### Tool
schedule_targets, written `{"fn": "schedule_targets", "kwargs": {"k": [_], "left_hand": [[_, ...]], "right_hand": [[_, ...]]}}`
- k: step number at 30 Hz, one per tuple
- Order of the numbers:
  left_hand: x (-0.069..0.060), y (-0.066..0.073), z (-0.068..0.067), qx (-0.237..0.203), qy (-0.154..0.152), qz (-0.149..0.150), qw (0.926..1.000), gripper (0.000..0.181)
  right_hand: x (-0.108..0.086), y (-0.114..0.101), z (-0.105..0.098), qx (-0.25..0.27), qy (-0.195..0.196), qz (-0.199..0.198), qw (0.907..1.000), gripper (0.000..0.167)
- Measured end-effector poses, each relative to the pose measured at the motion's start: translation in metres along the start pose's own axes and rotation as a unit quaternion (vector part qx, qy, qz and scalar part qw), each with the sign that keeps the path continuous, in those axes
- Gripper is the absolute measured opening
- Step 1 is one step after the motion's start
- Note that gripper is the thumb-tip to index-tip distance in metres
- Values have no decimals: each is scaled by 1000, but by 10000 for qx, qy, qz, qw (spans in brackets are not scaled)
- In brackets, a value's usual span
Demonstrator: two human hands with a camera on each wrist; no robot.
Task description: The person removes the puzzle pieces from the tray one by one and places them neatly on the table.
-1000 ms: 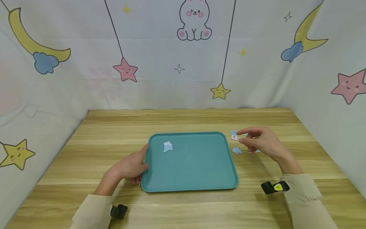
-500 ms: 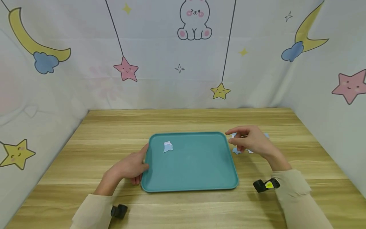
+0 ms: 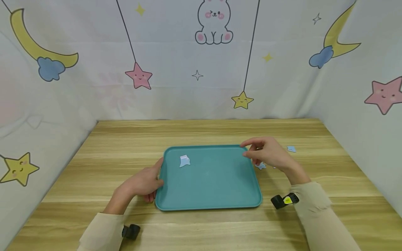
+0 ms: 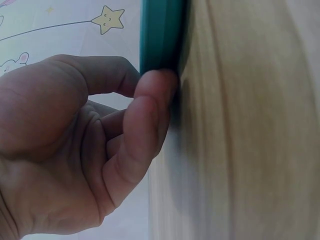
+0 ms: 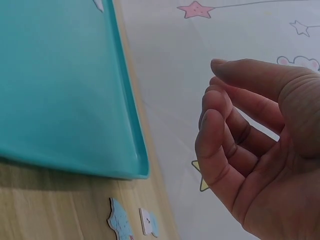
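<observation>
A teal tray (image 3: 208,181) lies on the wooden table. My left hand (image 3: 142,180) holds its left rim; in the left wrist view the thumb and a fingertip of that hand (image 4: 100,135) pinch the tray edge (image 4: 161,35). One light blue and white puzzle piece (image 3: 184,161) lies in the tray's upper left. My right hand (image 3: 267,153) is over the tray's upper right corner, thumb and index finger apart. In the right wrist view nothing shows between the fingers of this hand (image 5: 255,135). It partly covers the pieces beneath it.
Right of the tray lie a blue puzzle piece (image 3: 261,166) and another light blue piece (image 3: 291,149). The right wrist view shows a blue piece (image 5: 119,220) and a white-and-blue piece (image 5: 148,221) beside the tray. A printed cloth (image 3: 172,97) hangs behind the table.
My right hand has moved left from above the loose pieces to the tray's upper right corner, uncovering the far right piece. The left hand and the tray have stayed put.
</observation>
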State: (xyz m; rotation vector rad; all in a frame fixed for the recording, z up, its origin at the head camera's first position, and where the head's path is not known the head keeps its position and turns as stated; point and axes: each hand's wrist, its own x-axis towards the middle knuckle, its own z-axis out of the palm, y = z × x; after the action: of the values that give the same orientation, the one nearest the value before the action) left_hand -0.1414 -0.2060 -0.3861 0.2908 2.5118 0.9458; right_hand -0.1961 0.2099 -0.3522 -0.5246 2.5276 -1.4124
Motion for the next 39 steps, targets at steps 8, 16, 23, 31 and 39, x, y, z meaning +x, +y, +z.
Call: {"fn": "schedule_targets", "kwargs": {"k": [8, 16, 23, 31, 39], "left_hand": [[-1, 0, 0, -72, -10, -15, 10000, 87], [0, -1, 0, -91, -6, 20, 10000, 87], [1, -2, 0, -57, 27, -1, 10000, 86], [1, -3, 1, -57, 39, 35, 10000, 86], [1, -1, 0, -75, 3, 44, 10000, 86]], "right_hand": [[7, -6, 7, 41, -168, -20, 9998, 36], [16, -9, 16, 8, -368, -146, 9992, 41], [23, -9, 25, -64, -496, -304, 9983, 42], [30, -11, 36, 49, -614, -273, 9977, 42], [40, -9, 49, 134, -802, -364, 9960, 43]]}}
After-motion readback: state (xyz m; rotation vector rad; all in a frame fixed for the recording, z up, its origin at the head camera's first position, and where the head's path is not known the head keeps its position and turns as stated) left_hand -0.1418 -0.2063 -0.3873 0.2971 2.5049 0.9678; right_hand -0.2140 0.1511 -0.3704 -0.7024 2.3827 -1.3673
